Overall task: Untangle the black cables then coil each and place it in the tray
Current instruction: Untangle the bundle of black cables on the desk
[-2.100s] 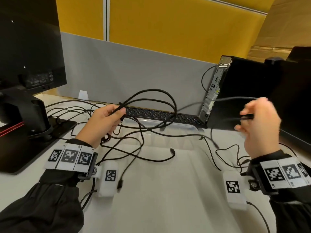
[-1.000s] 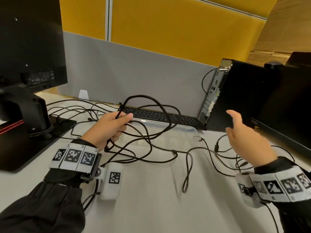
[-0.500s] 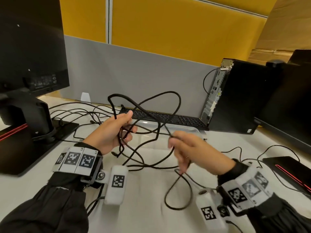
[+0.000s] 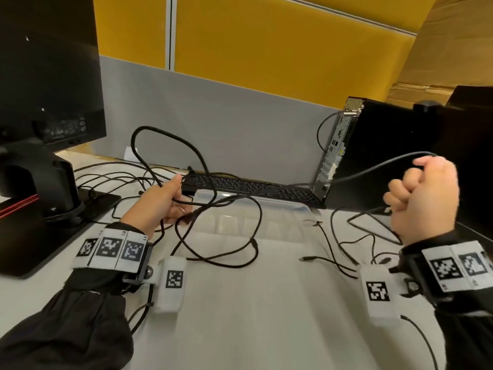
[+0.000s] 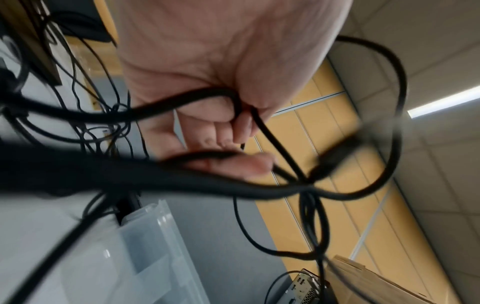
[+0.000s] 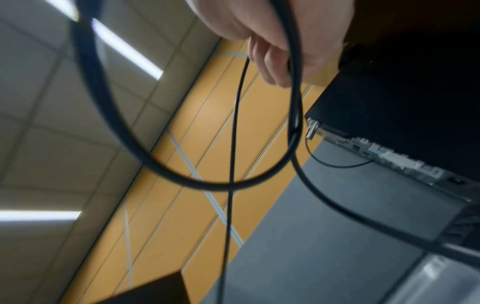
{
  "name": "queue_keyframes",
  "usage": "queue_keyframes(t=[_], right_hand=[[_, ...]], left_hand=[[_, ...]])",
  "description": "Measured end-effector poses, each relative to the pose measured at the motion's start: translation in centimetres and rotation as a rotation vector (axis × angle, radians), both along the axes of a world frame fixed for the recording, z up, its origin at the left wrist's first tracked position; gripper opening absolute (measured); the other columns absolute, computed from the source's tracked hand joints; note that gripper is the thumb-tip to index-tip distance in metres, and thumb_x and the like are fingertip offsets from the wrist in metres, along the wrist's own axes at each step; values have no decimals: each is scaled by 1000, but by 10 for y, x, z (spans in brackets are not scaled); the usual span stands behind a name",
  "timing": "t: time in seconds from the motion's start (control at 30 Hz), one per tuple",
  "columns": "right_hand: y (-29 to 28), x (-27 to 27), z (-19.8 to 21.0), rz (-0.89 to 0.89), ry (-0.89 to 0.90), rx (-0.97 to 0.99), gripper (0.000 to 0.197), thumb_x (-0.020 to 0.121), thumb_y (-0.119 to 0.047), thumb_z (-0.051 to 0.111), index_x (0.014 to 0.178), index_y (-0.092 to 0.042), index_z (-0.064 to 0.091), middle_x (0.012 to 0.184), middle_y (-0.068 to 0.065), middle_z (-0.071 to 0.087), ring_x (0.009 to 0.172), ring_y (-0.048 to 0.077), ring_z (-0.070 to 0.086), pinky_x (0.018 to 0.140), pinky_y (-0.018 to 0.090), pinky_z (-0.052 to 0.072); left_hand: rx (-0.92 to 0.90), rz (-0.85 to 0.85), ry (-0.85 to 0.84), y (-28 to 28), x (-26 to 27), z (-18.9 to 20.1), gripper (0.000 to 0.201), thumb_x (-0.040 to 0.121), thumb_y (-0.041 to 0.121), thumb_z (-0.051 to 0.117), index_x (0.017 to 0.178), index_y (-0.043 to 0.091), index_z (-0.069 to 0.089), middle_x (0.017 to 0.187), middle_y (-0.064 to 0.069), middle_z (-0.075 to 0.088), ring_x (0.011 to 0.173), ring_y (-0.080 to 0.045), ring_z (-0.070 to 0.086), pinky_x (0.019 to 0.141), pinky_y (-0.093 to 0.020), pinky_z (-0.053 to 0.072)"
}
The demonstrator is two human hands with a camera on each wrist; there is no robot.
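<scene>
Head view shows the left hand at centre left with fingers curled round a bunch of strands of the black cables, thumb laid along the top, so it seems to serve as the anchor for the knot. From that grip one loop arches up against the grey partition, and others sag onto the white desk and across the near rim of the clear tray, which lies just in front of the keyboard. Left wrist view confirms the fingers clamped on several crossing strands, with a blurred plug end beside them.

At the right edge of the frame the right hand is a raised fist closed on a single strand, which runs left toward the computer tower; holding it high and well apart from the bunch probably draws one cable free of the tangle. Thinner leads lie on the desk below that hand. By my judgement nothing is coiled yet, and the tray holds no cable.
</scene>
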State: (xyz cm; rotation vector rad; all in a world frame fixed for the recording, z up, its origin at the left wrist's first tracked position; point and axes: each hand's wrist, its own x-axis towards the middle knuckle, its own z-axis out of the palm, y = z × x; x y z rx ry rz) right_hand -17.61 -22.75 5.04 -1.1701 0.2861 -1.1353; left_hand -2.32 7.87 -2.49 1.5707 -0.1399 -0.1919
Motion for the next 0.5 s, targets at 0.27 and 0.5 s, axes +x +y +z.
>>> queue_keyframes(t=[0.27,0.5], right_hand=[[-51,0,-3,-376,118,-301,16,91,-24,33,84,-32,45,61,-7,38,44,6,37,42,23,32],[-9,19,-33,-181,1042,-1270,51,91,-44,46,139,-27,39,131,6,49,123,30,40,99,49,38]], left_hand=[[-38,-23,-22,-2,-2,2,39,101,39,34,72,14,40,55,-2,62,34,-7,31,36,-16,28],[-153,-111,24,-6,-4,-1,38,98,43,36,70,18,38,67,-10,71,43,-8,37,41,-16,26]])
